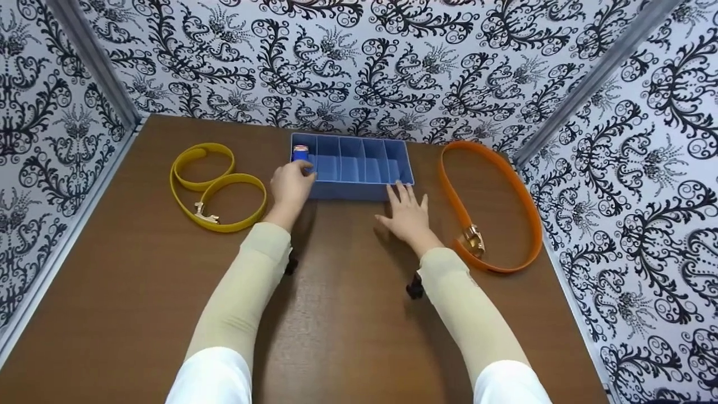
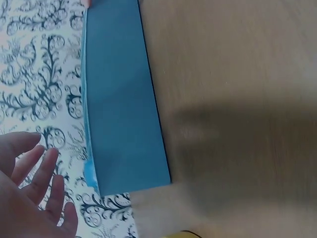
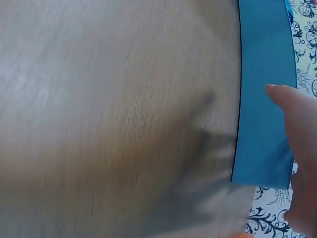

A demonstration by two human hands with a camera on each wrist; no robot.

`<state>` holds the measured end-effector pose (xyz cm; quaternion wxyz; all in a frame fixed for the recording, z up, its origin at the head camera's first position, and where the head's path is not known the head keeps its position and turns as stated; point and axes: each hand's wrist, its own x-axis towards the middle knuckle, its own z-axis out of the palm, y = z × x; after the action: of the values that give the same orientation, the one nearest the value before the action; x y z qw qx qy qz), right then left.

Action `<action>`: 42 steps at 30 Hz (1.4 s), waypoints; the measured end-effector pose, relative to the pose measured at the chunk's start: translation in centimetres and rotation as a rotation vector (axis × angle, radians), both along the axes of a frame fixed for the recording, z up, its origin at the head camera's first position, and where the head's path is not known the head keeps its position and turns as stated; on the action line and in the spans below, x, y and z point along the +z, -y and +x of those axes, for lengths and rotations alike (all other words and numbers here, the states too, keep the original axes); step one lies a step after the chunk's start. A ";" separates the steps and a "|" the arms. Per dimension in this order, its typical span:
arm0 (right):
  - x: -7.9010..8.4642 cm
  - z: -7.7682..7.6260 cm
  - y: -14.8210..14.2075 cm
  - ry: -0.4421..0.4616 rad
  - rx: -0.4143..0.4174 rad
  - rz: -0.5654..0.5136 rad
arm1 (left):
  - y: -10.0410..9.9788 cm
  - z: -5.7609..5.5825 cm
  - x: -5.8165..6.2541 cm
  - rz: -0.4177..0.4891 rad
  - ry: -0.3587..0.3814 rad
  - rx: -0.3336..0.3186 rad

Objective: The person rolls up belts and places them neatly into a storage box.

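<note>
The bench [image 1: 348,314] carried a blue divided tray [image 1: 359,192], set between an orange belt [image 1: 537,230] and a yellow belt [image 1: 235,227]. The right hand [image 1: 408,216] spread its fingers at the front rim; the left hand [image 1: 291,182], loosely curved, gripped nothing visible beside a blue cylinder [image 1: 300,152] in the leftmost compartment. The step looked like placing that cylinder; the next move probably called for drawing clear without tipping it.

Appears to be a small partitioned booth or workstation; cannot be classed further from these views. Evidenced by white wall panels [image 1: 336,67] with black scrollwork, standing on three sides of a brown wood-look table [image 1: 348,314]; divided at corners by grey metal-looking posts [image 1: 91,56]; bordered by pale edging [image 1: 68,247].
</note>
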<state>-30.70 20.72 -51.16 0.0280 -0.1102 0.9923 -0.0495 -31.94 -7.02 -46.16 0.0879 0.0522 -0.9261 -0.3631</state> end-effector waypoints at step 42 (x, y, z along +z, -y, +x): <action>-2.7 8.5 -20.2 -0.046 0.161 -0.016 | -2.6 8.4 -3.3 -0.226 -0.012 -0.387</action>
<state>-22.23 40.96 -53.87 0.0080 -0.1910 0.9801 -0.0525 -23.49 -4.39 -49.45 0.0275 -0.1390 -0.9530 -0.2677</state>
